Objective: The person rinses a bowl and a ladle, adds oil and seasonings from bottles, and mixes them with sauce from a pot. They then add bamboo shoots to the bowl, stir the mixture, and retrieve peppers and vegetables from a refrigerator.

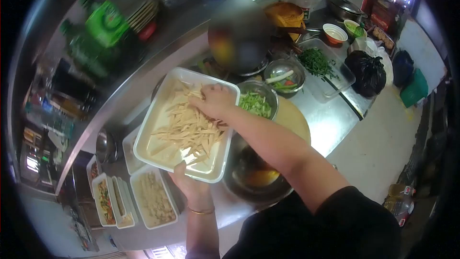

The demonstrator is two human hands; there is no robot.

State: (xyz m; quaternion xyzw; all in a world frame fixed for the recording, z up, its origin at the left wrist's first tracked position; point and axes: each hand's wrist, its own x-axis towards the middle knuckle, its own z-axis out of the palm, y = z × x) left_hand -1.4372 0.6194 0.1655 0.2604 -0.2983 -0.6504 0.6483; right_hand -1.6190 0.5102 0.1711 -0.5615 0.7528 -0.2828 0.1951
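A white plastic tray is tilted in front of me, holding a heap of pale beige food strips, possibly cut tofu skin. My left hand grips the tray's near edge, its thumb over the rim and its other fingers hidden underneath. Inside the tray, my right hand curls its fingers around some strips at the far side. A steel bowl of chopped green vegetables stands just right of the tray. Below my right forearm is a dark wok, partly covered by the arm.
White containers of pale food pieces and mixed food stand at left. Behind are a bowl with a scallion, a clear tray of chopped greens and a black plastic bag. A round board lies near my right arm.
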